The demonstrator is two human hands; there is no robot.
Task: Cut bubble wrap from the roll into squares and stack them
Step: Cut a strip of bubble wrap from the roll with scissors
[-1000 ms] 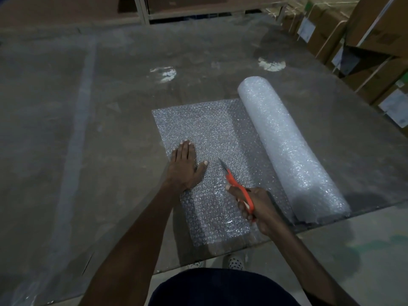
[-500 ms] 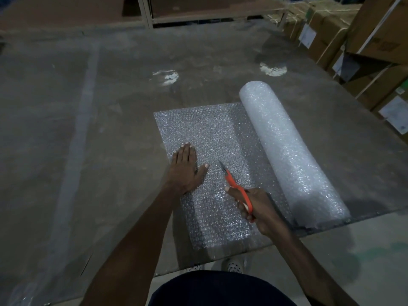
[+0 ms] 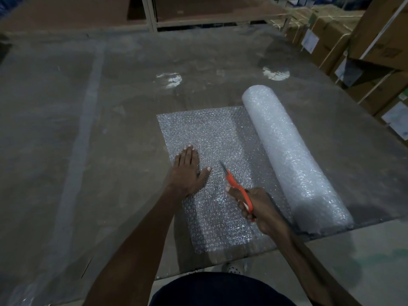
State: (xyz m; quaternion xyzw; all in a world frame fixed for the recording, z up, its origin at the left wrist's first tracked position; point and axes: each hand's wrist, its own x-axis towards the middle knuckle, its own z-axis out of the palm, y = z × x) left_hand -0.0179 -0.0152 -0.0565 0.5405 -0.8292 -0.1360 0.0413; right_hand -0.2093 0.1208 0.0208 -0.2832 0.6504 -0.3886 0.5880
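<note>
A roll of bubble wrap (image 3: 293,155) lies on the glass table, running from the far middle toward the near right edge. Its unrolled sheet (image 3: 212,133) spreads flat to the left of the roll. My left hand (image 3: 187,171) presses flat on the sheet near its left edge, fingers straight. My right hand (image 3: 258,206) grips orange-handled scissors (image 3: 236,186), whose blades point away from me along the sheet between my left hand and the roll.
The glass table (image 3: 88,151) is wide, with its near edge running under the sheet's end. Stacked cardboard boxes (image 3: 353,45) stand along the right. A shelf frame (image 3: 152,16) stands beyond the table. A shoe (image 3: 234,267) shows below the table edge.
The scissors and my right hand have crept a little forward along the sheet. My left hand stays pressed in the same spot.
</note>
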